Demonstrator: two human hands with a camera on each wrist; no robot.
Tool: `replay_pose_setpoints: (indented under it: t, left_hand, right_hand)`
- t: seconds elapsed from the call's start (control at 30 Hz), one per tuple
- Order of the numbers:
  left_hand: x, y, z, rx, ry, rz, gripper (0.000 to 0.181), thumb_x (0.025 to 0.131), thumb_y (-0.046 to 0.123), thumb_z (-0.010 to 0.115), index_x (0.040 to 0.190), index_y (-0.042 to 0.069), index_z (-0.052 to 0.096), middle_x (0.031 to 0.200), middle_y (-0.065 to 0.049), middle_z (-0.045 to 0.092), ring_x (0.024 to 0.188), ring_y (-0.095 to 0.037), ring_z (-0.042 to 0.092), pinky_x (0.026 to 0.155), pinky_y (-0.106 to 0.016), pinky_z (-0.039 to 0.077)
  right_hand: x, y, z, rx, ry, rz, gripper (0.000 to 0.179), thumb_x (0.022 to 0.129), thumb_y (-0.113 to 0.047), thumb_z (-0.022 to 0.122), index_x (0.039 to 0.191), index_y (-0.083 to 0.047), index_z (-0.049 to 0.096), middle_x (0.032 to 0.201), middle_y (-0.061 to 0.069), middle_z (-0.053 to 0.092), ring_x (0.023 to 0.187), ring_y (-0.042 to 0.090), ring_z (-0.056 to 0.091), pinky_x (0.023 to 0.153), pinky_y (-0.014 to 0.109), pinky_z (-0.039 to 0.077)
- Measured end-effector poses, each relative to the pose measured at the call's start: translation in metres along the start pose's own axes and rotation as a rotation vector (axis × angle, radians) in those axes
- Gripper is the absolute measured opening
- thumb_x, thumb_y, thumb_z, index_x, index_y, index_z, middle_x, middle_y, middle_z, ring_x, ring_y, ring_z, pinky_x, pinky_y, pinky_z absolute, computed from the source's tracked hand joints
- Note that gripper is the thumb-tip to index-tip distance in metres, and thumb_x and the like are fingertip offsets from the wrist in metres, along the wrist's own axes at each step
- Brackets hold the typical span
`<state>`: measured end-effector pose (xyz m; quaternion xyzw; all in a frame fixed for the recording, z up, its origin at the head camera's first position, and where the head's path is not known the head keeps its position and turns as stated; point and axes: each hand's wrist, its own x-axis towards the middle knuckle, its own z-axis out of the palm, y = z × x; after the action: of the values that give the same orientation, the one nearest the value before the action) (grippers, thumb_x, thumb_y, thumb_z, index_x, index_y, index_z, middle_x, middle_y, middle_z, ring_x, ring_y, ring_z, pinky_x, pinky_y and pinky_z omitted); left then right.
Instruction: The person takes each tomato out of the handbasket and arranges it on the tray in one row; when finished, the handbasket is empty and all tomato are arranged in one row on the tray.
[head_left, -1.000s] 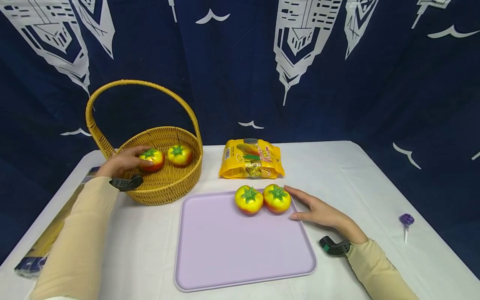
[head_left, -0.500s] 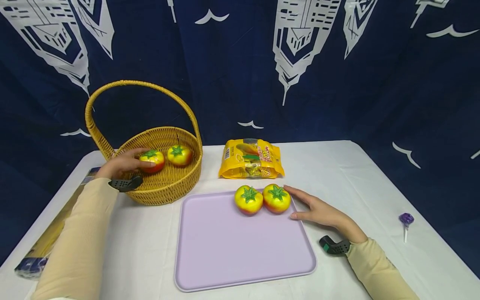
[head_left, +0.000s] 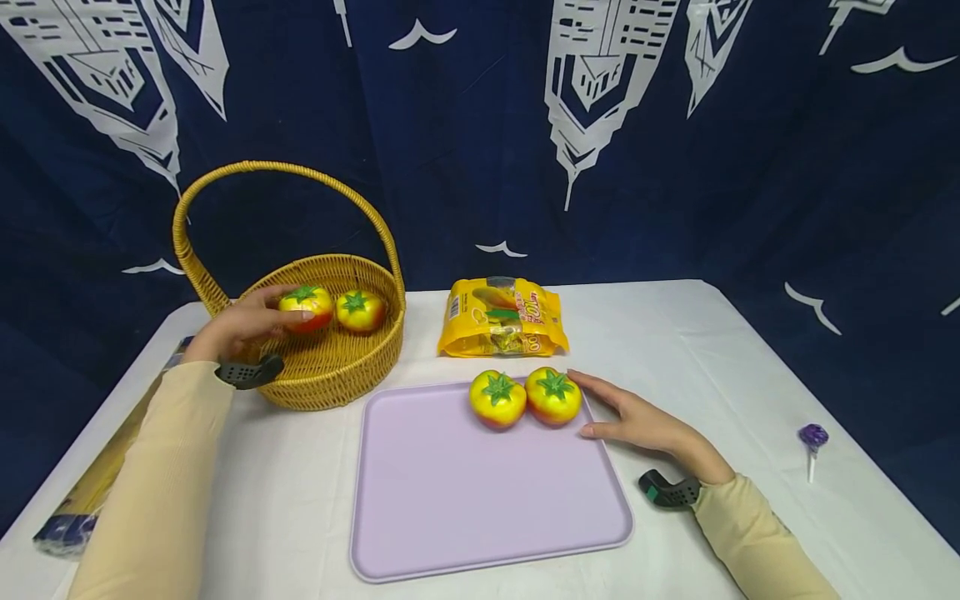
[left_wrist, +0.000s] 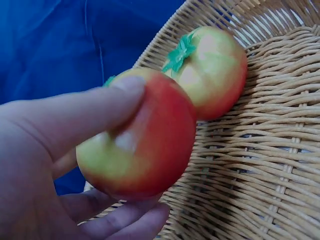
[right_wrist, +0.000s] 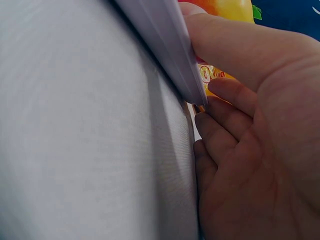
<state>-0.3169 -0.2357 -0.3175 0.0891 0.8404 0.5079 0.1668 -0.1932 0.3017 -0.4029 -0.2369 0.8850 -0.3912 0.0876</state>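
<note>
My left hand (head_left: 247, 323) grips a yellow-red tomato (head_left: 307, 309) inside the wicker basket (head_left: 330, 385); in the left wrist view its thumb lies over the tomato (left_wrist: 150, 150) and its other fingers are underneath. Just to the right, a second tomato (head_left: 361, 312) lies in the basket. Two more tomatoes sit side by side at the back of the lilac tray (head_left: 487, 500), one (head_left: 497, 400) left of the other (head_left: 553, 397). My right hand (head_left: 648, 423) rests at the tray's right edge, its fingers loose and the thumb over the rim, close to the right-hand tomato.
A yellow snack bag (head_left: 504, 318) stands behind the tray. On the right of the white table (head_left: 720, 358) lies a purple lollipop (head_left: 813, 439). A long, clear-wrapped packet (head_left: 97, 492) is partly hidden under the left arm. The basket's tall handle (head_left: 288, 167) arches above it.
My left hand has raised the held tomato slightly off the basket's floor. The right hand and the tomatoes on the tray have stayed put.
</note>
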Motion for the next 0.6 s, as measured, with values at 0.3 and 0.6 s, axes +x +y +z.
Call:
replay_pose_setpoints:
  t: [0.3,0.6]
  left_hand:
    - [-0.032,0.034,0.021,0.031,0.082,0.089,0.08,0.087,0.037,0.067,0.149,0.013,0.023,0.138,-0.019,0.031,0.12,-0.037,0.033,0.1,-0.053,0.029]
    - [-0.054,0.06,0.087,0.02,-0.059,0.35,0.068,0.084,0.017,0.072,0.143,0.011,0.037,0.133,-0.013,0.042,0.114,-0.029,0.047,0.089,-0.025,0.044]
  right_hand:
    - [0.001,0.0,-0.001,0.005,-0.007,-0.003,0.078,0.083,-0.029,0.071,0.147,-0.011,0.03,0.149,0.013,0.027,0.135,0.033,0.021,0.105,0.055,0.015]
    - [0.002,0.001,0.0,-0.002,-0.009,-0.009,0.078,0.084,-0.028,0.071,0.147,-0.009,0.03,0.149,0.016,0.027,0.135,0.036,0.02,0.105,0.057,0.015]
